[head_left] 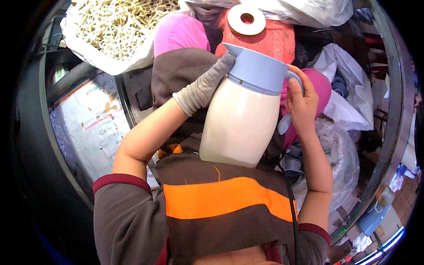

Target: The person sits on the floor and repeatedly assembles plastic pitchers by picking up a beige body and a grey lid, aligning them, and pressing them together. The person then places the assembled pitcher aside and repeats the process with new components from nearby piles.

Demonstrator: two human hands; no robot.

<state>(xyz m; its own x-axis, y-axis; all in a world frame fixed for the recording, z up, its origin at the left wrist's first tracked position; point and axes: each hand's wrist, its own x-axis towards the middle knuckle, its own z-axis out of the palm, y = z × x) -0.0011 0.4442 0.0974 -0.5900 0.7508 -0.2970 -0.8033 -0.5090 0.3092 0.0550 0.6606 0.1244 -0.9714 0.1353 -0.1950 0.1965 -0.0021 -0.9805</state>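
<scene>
A: Where are the hands?

B: Apart, yet both clamped on one white jug (pixel 240 126). The gloved left hand (pixel 211 81) grips its pale blue collar (pixel 260 73) beside the spout; the bare right hand (pixel 303 99) closes round the handle on the right.

A: And how does the jug sit?

B: Above the person's lap, tilted, its top far and a little right, its base near, just beyond the orange band (pixel 229 198) on the dark clothing.

A: What lies around it?

B: On the far side, a white ring (pixel 231 21) rests on red cloth (pixel 280 42). Far left stands an open sack (pixel 126 67) of small pale pieces (pixel 117 33). To the right is a clear plastic bag (pixel 342 165).

A: What's inside that?

B: Greyish parts, perhaps; the plastic blurs them.
</scene>
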